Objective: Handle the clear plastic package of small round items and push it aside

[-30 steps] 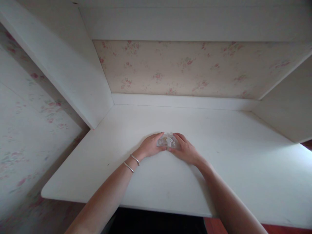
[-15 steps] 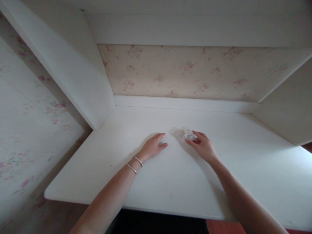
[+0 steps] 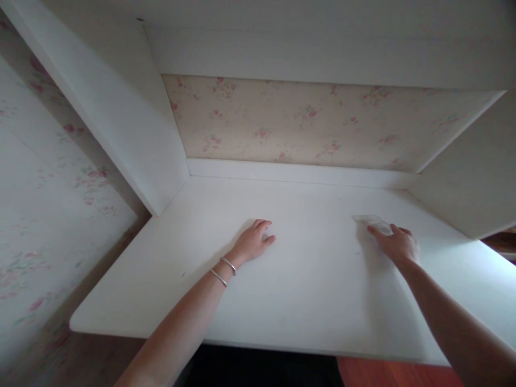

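Observation:
My left hand (image 3: 253, 242) lies flat on the white desk top (image 3: 306, 301) near its middle, fingers loosely apart, holding nothing; two thin bangles circle that wrist. My right hand (image 3: 397, 243) is out toward the right side of the desk, its fingers on a small clear plastic packet (image 3: 373, 222) that lies on the surface just beyond the fingertips. What the packet contains is too blurred to tell.
White side panels (image 3: 121, 118) wall the desk on the left and right, with a white shelf overhead and a low white ledge (image 3: 298, 173) along the back. Floral wallpaper (image 3: 306, 121) covers the rear wall. A reddish floor shows below the front edge.
Both hands held the clear packet at the desk's middle a second ago. My right hand has carried it far to the right, while my left hand let go and stayed put.

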Motion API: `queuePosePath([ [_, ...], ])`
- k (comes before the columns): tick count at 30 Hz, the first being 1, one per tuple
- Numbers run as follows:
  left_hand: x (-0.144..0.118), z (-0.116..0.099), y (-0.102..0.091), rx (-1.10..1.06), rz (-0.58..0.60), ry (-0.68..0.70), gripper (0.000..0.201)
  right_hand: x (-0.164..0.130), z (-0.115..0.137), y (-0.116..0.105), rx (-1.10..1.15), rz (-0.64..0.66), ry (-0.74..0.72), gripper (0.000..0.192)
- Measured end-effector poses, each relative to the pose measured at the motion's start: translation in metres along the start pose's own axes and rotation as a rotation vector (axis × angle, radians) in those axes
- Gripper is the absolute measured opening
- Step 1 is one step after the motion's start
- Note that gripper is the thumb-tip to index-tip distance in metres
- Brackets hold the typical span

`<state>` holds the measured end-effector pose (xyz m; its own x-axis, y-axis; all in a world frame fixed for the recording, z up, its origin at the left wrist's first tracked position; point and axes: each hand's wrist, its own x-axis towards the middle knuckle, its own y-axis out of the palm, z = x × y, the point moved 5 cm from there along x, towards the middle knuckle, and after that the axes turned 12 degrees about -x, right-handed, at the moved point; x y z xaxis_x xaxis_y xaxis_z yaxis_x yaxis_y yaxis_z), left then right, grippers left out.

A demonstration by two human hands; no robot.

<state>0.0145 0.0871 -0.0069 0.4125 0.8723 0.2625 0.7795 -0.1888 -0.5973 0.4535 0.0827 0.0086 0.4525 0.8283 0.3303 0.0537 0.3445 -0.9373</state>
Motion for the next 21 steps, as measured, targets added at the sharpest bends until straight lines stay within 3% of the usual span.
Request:
queuePosePath([
  [4,-0.001,-0.001,-0.001,-0.001,0.016,0.014,0.044,-0.001,0.001,0.001,-0.065,0.143,0.081,0.082],
  [8,-0.001,-0.004,-0.002,0.018,0.030,0.024,0.043,-0.010,0.017,-0.015,-0.083,0.061,0.039,0.086],
  [11,-0.002,-0.006,-0.003,0.035,0.041,0.042,0.041,-0.025,0.040,-0.030,-0.047,-0.039,0.003,0.074],
  [14,-0.004,-0.008,-0.003,0.059,0.060,0.071,0.037,-0.056,0.080,-0.039,0.082,-0.098,-0.192,0.051],
  [18,-0.008,-0.011,0.001,0.118,0.108,0.112,0.031,-0.111,0.142,-0.042,0.247,-0.025,-0.543,0.036],
  [21,-0.012,-0.015,0.003,0.144,0.117,0.128,0.032,-0.138,0.181,-0.041,0.329,0.049,-0.631,0.034],
])
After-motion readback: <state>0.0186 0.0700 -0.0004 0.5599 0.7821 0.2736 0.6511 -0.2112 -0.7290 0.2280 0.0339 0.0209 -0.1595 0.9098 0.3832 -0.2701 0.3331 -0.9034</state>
